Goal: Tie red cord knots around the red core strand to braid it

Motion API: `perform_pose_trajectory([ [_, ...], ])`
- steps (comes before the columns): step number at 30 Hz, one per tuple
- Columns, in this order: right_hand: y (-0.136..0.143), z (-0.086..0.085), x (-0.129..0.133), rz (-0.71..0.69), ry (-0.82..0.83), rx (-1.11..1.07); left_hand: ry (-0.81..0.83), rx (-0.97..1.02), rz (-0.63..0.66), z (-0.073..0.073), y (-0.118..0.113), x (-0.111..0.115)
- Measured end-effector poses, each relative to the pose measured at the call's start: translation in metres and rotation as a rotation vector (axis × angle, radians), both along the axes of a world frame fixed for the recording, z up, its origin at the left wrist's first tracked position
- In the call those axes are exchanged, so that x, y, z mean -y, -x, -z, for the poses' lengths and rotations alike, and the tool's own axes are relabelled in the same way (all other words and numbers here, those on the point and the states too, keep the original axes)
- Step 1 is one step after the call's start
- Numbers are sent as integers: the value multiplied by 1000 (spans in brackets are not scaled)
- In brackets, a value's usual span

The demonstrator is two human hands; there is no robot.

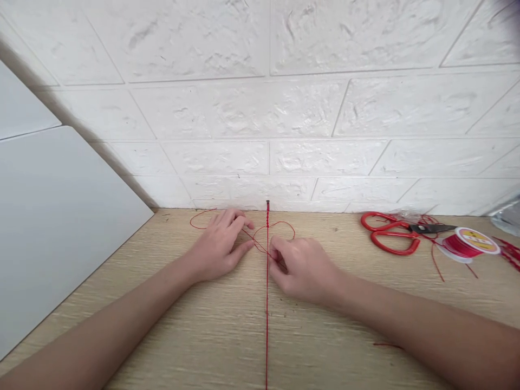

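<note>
A red cord (pixel 267 314) runs straight down the wooden table toward me from a small dark peg (pixel 267 202) by the wall. Just below the peg, a short stretch of it is knotted into a twisted braid (pixel 267 218). A thinner red thread (pixel 287 222) loops across the cord on both sides. My right hand (pixel 303 265) is closed, pinching this thread right of the cord. To the left, my left hand (pixel 223 241) has its fingers apart, with the thread passing by its fingertips; a loop of it lies behind that hand.
Red-handled scissors (pixel 396 251) lie at the right, beside a spool of red thread (pixel 467 245) and loose red scraps. A clear plastic item (pixel 506 219) sits at the far right. A white board (pixel 69 216) stands on the left. The white brick-patterned wall (pixel 244 114) closes off the back.
</note>
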State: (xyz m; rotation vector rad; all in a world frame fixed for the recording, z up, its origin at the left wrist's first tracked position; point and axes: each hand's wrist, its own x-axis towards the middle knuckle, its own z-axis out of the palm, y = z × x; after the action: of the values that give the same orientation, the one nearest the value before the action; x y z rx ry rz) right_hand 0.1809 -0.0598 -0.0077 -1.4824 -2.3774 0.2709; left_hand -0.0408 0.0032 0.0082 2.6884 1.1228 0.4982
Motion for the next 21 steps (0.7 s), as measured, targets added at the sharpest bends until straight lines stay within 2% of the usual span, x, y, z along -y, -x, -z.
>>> perform_pose_trajectory([
  [6,1,-1,0,-1,13,5,78,-47,-41,1,-2,-8],
  [10,1,-1,-1,-2,18,-10,12,-6,-70,5,-2,-10],
  [14,1,0,-1,4,9,-19,-81,66,-288,12,2,-16],
  [17,0,1,-2,13,17,-23,-66,147,-469,16,7,-24],
  [19,0,0,-3,28,19,-25,-19,203,-529,17,9,-27],
  [21,-1,0,-4,38,9,-31,5,239,-535,16,10,-27],
])
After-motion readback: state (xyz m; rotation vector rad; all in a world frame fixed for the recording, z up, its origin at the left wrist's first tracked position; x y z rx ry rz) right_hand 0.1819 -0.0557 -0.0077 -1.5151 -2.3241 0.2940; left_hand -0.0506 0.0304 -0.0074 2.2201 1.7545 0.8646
